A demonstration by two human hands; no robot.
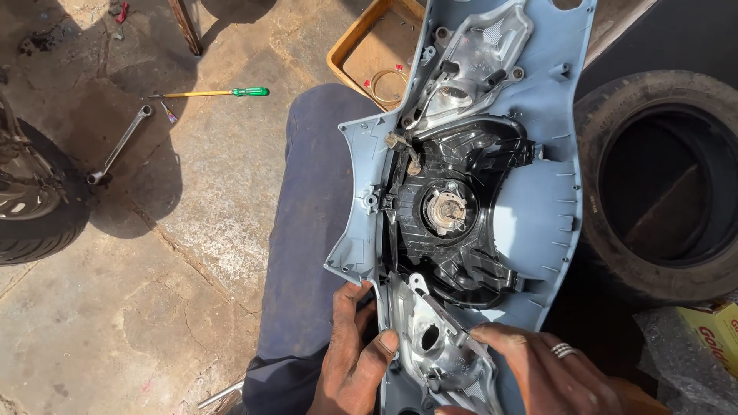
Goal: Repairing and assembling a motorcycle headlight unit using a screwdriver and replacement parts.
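Pale blue plastic makes up the scooter front panel (pixel 538 207), which is laid inner side up across a lap clad in dark blue trousers (pixel 307 230). A black headlight housing (pixel 461 215) is seated in the middle of the panel, with a round bulb socket (pixel 442 213) at its centre. A clear indicator lamp unit (pixel 477 58) is fixed at the far end of the panel, and a second, silvery indicator lamp unit (pixel 438 350) sits at the near end — this is where both hands are placed.

The left hand (pixel 354 361) is curled around the near left edge of the panel, its thumb pressed onto the silvery lamp unit and its fingers tucked behind the plastic, so the panel is gripped. The right hand (pixel 546 369) is laid on the right side of the same lamp unit with fingers loosely together and fingertips touching the reflector; whether anything is pinched cannot be told. Rings are worn on one of its fingers.

On the concrete floor (pixel 154 269) to the left, a green-handled screwdriver (pixel 223 93) and a spanner (pixel 119 144) are left well apart from the panel, near a wheel (pixel 34 215). A worn tyre (pixel 661 177) is lying to the right, and a wooden tray (pixel 377 46) is seen beyond the knee.
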